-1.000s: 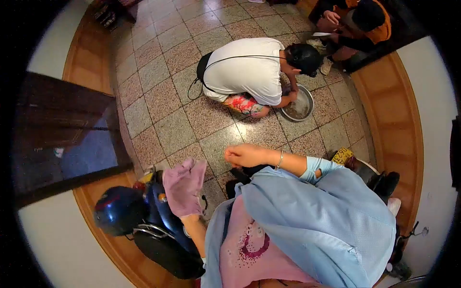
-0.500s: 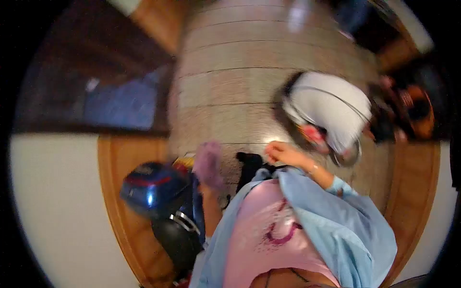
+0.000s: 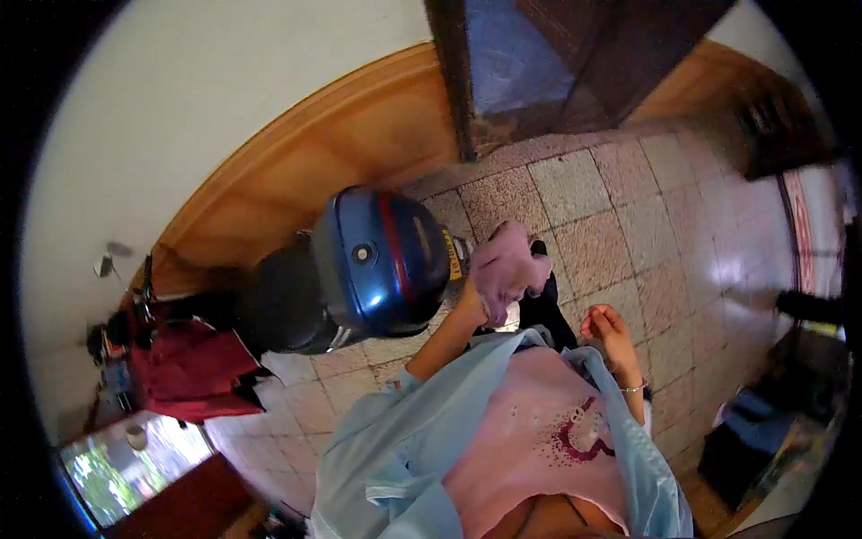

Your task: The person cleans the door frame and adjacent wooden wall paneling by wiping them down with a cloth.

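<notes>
The left hand (image 3: 505,280) is wrapped in a pink cloth (image 3: 508,253), so whether its grip is closed I cannot tell. The right hand (image 3: 611,337) is near it, fingers loosely curled; whether their tips meet is unclear. Left of the cloth are a blue box (image 3: 382,265), a yellow plate (image 3: 452,253) and a black seat (image 3: 285,301), over tiled floor (image 3: 597,253).

And here's the yellow plate (image 3: 452,255), just beside the blue box (image 3: 368,256), dark characters running along it, but tilted and too small to read for certain!
</notes>
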Action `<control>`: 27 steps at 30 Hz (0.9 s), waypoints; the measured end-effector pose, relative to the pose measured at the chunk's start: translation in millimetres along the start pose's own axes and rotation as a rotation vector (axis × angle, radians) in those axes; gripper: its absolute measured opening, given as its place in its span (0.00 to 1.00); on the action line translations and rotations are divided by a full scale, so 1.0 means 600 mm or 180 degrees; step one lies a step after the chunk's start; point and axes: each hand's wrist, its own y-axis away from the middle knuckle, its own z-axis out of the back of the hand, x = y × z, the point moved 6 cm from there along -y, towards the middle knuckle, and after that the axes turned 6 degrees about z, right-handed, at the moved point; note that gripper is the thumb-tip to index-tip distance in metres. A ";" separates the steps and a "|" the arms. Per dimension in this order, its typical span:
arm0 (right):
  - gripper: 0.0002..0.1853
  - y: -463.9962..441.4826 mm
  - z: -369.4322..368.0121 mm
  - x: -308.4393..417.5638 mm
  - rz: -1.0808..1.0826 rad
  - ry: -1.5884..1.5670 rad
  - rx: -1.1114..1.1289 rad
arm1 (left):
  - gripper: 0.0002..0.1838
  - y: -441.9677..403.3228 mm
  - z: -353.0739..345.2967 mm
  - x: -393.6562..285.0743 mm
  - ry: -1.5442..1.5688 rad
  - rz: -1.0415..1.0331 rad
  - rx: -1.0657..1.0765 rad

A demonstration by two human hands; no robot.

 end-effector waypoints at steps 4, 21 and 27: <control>0.10 -0.183 0.047 0.130 0.0364 0.0607 0.0495 | 0.08 -0.081 0.054 0.000 0.0258 0.1322 -0.0576; 0.10 -0.575 -0.275 0.384 0.0715 0.2025 0.2982 | 0.03 -0.286 0.322 0.066 -0.0423 0.2340 -0.3323; 0.09 -0.671 -0.343 0.389 0.0430 0.2512 0.3207 | 0.08 -0.457 0.321 0.231 0.5620 0.0757 -0.4268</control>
